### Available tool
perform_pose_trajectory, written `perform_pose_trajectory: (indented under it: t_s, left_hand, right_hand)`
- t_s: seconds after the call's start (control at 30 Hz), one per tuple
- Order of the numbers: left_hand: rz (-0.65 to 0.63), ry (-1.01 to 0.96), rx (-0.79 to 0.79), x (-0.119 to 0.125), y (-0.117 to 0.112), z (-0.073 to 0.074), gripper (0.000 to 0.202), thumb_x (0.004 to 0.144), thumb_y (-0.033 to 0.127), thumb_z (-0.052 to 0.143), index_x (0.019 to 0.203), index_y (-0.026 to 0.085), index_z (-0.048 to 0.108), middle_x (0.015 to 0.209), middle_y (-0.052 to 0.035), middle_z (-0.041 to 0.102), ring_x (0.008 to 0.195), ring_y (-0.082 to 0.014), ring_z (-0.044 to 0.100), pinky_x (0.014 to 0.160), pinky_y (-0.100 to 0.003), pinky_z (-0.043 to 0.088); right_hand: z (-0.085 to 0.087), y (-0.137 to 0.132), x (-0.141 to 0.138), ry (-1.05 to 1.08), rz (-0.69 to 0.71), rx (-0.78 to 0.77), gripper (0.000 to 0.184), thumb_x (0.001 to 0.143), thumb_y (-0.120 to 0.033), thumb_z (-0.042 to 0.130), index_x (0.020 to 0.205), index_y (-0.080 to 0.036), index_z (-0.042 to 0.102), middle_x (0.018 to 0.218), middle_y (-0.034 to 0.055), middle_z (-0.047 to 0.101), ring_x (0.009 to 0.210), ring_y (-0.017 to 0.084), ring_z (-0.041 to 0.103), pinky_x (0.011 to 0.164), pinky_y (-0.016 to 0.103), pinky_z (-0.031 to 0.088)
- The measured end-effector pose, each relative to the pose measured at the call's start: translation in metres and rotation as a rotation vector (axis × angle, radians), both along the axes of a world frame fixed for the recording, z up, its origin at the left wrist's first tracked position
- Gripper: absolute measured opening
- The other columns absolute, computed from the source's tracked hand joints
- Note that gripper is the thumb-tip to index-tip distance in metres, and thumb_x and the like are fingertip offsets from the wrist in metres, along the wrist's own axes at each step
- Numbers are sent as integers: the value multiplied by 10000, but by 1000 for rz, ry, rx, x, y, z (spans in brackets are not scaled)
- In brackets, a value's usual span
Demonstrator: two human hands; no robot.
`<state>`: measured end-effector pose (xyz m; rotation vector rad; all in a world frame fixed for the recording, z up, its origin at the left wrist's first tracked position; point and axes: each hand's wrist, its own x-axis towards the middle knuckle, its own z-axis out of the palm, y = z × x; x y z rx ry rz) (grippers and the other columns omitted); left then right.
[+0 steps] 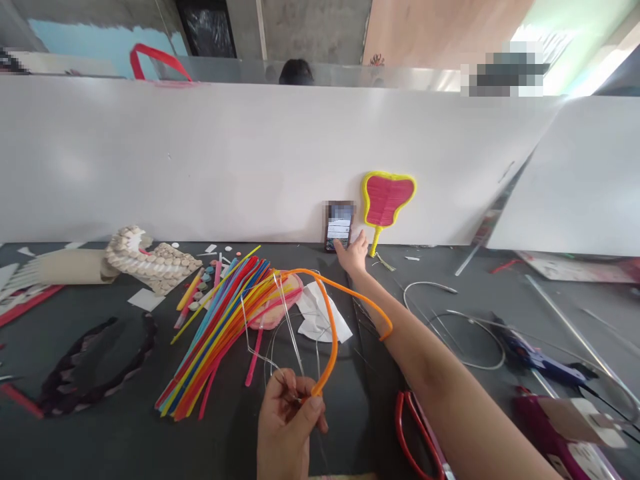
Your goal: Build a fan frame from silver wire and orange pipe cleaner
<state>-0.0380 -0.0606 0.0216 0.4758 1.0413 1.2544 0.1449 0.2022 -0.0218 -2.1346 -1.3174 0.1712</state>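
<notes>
My left hand [289,420] is low in the middle of the view, fingers pinched round the end of a bent orange plastic strip [330,333] and some thin wire [280,320]. The strip arcs up and over my right forearm. My right arm stretches forward across the dark table. My right hand [354,255] reaches a phone [339,225] propped against the white partition, one finger touching its lit screen. A pink hand fan with a yellow rim [386,199] leans on the partition just right of the phone.
A bundle of coloured plastic strips [220,327] lies left of centre, over a pink woven piece [280,310] and white paper [320,313]. A shell-covered object [150,263] and a dark braided loop [95,363] lie left. Wire hoops [465,333], glue guns [540,360] and red scissors [415,433] lie right.
</notes>
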Motion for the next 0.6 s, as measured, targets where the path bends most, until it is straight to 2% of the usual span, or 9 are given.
perform_pose_trajectory:
  t_s: [0.07,0.13,0.2,0.27,0.37,0.47,0.6]
  left_hand:
    - [-9,9,-11,0,0,-1,411,575,185,765,752,208,394,618,66,545,474,-71,474,419,-192,413]
    - [-14,10,-17,2,-1,-1,407,574,180,763,749,209,396,621,68,540,472,-70,466,414,-194,412]
    - [-24,4,-10,3,-1,-1,408,571,181,765,735,208,392,616,72,525,480,-72,462,412,-197,414]
    - [-32,8,-7,5,-1,0,416,563,187,770,723,206,387,612,69,516,487,-75,461,408,-197,411]
    - [-40,31,-10,6,-1,0,425,560,203,775,718,203,381,612,62,514,478,-72,456,402,-196,405]
    - [-85,37,-6,6,1,-3,431,567,223,775,727,206,375,610,62,520,456,-68,447,388,-191,396]
    - [-145,1,3,9,3,-5,445,561,247,781,725,210,368,587,68,511,413,-61,422,357,-181,365]
  right_hand:
    - [1,-17,19,-61,86,22,699,864,-490,327,1427,-126,128,1367,216,334,1235,334,342,913,454,353]
    - [4,-31,36,-304,300,35,547,903,-416,284,1408,-211,234,1309,155,418,1165,300,407,886,407,373]
    - [7,-39,50,-538,493,-39,488,920,-391,277,1394,-271,277,1220,123,505,1088,276,464,845,373,383]
    - [11,-38,59,-723,624,-160,486,927,-407,280,1402,-303,255,1129,115,569,1026,267,508,808,363,380]
    - [15,-26,64,-849,698,-281,526,918,-467,299,1417,-340,191,1058,116,615,947,268,564,782,375,367]
    - [17,-12,65,-856,723,-323,543,907,-505,306,1415,-377,164,1044,115,630,885,273,600,751,384,372]
    - [25,1,69,-862,730,-372,523,914,-511,261,1412,-397,147,1081,125,618,900,302,602,716,391,390]
